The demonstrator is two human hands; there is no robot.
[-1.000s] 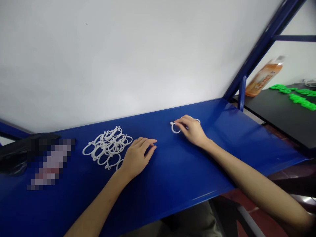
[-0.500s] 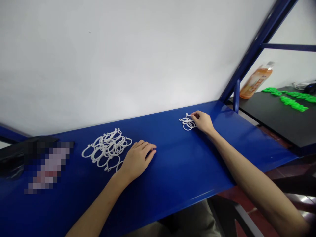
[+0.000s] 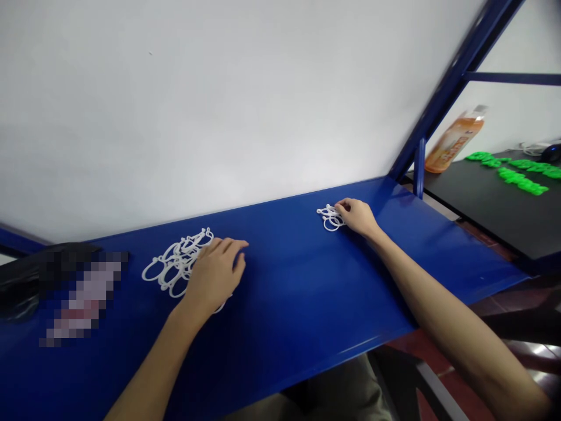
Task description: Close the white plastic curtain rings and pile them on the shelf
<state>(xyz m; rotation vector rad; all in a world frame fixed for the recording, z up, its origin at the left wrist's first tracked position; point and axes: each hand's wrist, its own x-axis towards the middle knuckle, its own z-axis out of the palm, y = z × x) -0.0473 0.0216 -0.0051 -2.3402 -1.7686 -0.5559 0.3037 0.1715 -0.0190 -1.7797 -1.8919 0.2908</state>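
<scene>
A loose pile of several white plastic rings (image 3: 173, 263) lies on the blue shelf (image 3: 298, 280) at the left. My left hand (image 3: 214, 272) rests palm down over the right part of that pile, fingers curled onto the rings. A smaller stack of white rings (image 3: 328, 218) lies further right near the back wall. My right hand (image 3: 357, 216) is at that stack, its fingertips pinched on the rings' right edge.
A black object (image 3: 26, 280) sits at the shelf's far left beside a blurred patch. A blue upright post (image 3: 419, 166) ends the shelf at the right. Beyond it, a black table (image 3: 495, 204) carries an orange bottle (image 3: 456, 140) and green parts (image 3: 517, 175).
My left hand slid left from the bare shelf onto the large ring pile. My right hand carried a ring rightward to the small stack and stays on it.
</scene>
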